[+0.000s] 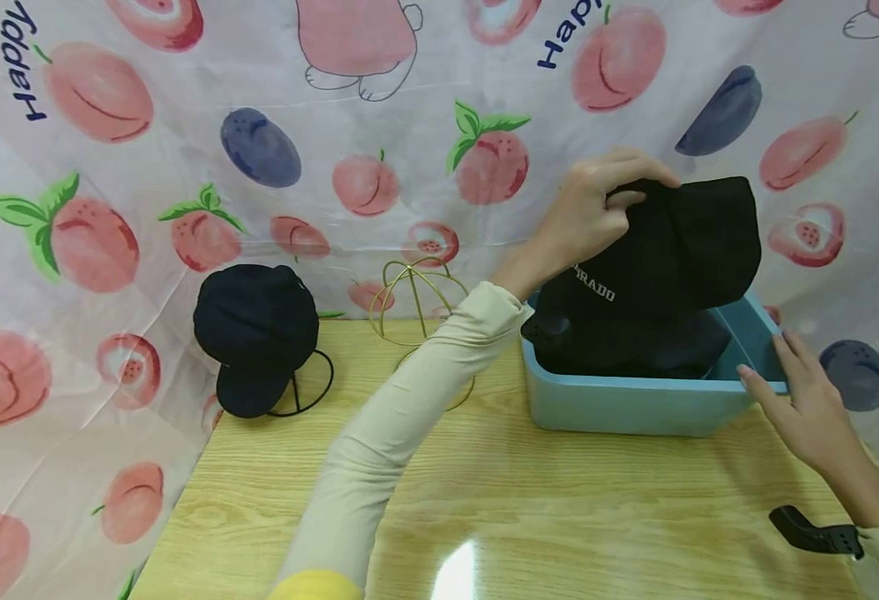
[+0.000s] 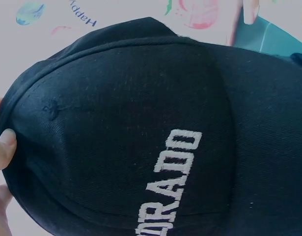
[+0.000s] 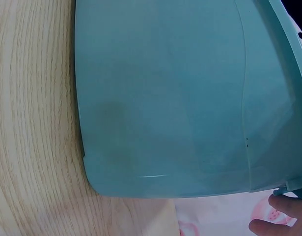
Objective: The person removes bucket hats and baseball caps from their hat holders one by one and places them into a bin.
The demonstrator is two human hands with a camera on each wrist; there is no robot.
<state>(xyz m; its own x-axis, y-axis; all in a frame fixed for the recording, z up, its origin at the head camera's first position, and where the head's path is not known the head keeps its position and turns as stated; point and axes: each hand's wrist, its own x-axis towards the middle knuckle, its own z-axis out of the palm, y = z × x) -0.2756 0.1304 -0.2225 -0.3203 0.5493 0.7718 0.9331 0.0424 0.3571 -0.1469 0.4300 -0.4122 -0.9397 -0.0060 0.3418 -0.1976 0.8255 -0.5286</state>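
Note:
My left hand [image 1: 596, 196] pinches the top of a black cap [image 1: 656, 250] with white lettering, held up over a light blue bin [image 1: 634, 404]. In the left wrist view the cap [image 2: 131, 113] fills most of the picture, thumb and fingertips on its edge. Below it, more black cap fabric [image 1: 634, 346] lies in the bin; how many caps is hidden. At the bin's right end my right hand [image 1: 806, 408] rests on the rim with fairly straight fingers. The right wrist view shows the bin's side [image 3: 165, 98] and two fingers [image 3: 288, 204] by its corner.
A dark cap [image 1: 255, 325] sits on a black wire stand [image 1: 312, 404] at the table's left. A gold wire stand [image 1: 409, 271] stands at the back middle, partly behind my left sleeve [image 1: 387, 433]. A fruit-printed cloth [image 1: 334, 50] hangs behind the wooden table [image 1: 544, 517].

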